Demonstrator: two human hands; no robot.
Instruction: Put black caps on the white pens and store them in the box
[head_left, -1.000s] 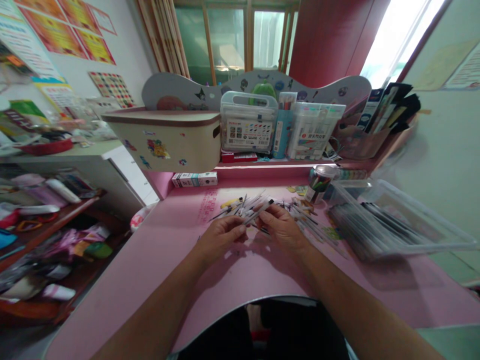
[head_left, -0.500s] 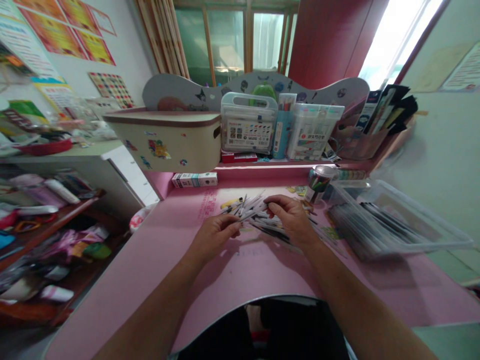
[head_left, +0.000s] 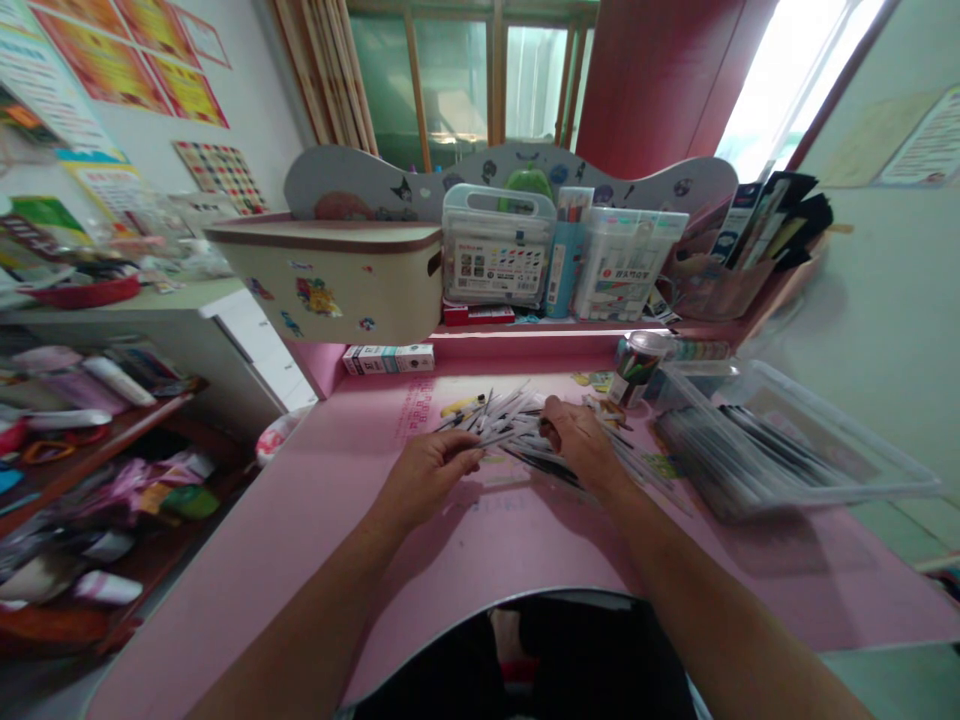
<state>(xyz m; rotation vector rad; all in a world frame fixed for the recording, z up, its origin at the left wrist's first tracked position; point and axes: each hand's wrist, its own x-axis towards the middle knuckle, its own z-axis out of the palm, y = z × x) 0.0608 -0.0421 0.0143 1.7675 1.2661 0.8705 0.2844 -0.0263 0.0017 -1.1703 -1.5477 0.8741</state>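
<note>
A loose heap of slim pen refills (head_left: 511,405), mostly white with dark parts, lies on the pink desk between my hands. My left hand (head_left: 429,472), at the heap's left side, pinches the end of one thin refill (head_left: 495,438) between thumb and fingers; it points right, over the heap. On the heap's right side, my right hand (head_left: 583,442) has its fingers curled in over the refills. What is between those fingertips is hidden. A yellow pen-like item (head_left: 459,407) shows at the heap's left edge.
To the right, a clear plastic box (head_left: 847,480) contains many dark, slim items. Behind the heap stand a can (head_left: 637,368) and a small white box (head_left: 388,358). A raised shelf carries a cream bin (head_left: 337,285), marker cases (head_left: 495,255) and a pen holder (head_left: 720,290).
My right hand has come away from the far end of the refill and moved slightly right, its fingers curling downward. My left hand stays nearly still with its refill.
</note>
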